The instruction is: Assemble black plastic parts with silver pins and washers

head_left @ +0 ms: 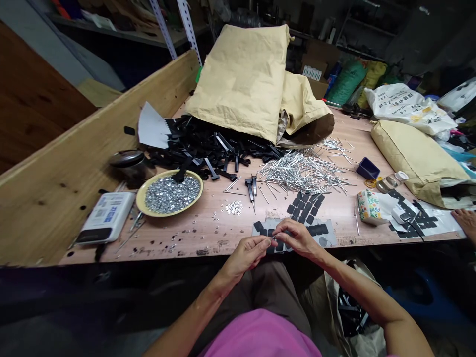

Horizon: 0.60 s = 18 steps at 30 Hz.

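My left hand [248,254] and my right hand [297,238] meet above the table's front edge, fingertips pinched together. Something small and dark sits between them, too small to name. Beneath and behind them lies a grey sheet [331,241] with rows of black rounded pads [318,229]. More black pads [305,207] lie just beyond. Two black plastic pieces [251,187], one with a thin metal pin sticking out, rest ahead of my hands. To their left is a small heap of washers [234,207]. A pile of thin metal pins [301,171] lies farther back.
A yellow bowl [201,196] of washers stands left, by a white box [107,215] and a dark lidded pot [130,163]. Black plastic parts [223,153] spill from beneath a paper sack [241,79]. Rightward are a tissue pack [370,206] and another person's hand [464,220].
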Each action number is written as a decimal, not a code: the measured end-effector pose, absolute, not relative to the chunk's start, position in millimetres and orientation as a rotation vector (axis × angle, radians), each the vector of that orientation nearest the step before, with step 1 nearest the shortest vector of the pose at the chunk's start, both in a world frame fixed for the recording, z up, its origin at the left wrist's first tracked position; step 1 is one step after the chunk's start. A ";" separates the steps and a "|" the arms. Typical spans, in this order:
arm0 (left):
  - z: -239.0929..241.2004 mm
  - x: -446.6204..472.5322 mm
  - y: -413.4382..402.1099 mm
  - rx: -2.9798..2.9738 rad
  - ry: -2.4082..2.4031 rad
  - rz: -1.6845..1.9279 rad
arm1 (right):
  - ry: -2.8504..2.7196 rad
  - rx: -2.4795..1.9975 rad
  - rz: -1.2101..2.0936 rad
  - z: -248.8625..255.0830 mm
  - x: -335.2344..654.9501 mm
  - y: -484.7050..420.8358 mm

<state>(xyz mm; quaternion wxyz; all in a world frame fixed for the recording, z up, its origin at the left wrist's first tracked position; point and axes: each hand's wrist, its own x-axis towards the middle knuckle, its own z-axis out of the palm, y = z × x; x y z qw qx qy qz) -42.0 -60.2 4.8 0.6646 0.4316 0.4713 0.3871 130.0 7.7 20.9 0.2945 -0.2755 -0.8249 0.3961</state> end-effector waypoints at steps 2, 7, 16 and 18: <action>9.2 -44.7 -57.2 0.762 0.916 0.750 | -2.232 -0.660 1.003 22.9 130.3 9.5; 13.2 -46.6 -53.6 0.578 0.799 0.729 | -2.266 -0.608 1.022 28.4 129.0 12.6; 9.3 -41.1 -53.3 0.467 0.734 0.734 | -2.162 -0.678 1.085 25.4 127.8 15.6; 9.4 -40.2 -53.2 0.525 0.801 0.759 | -2.167 -0.718 1.040 23.6 127.5 14.8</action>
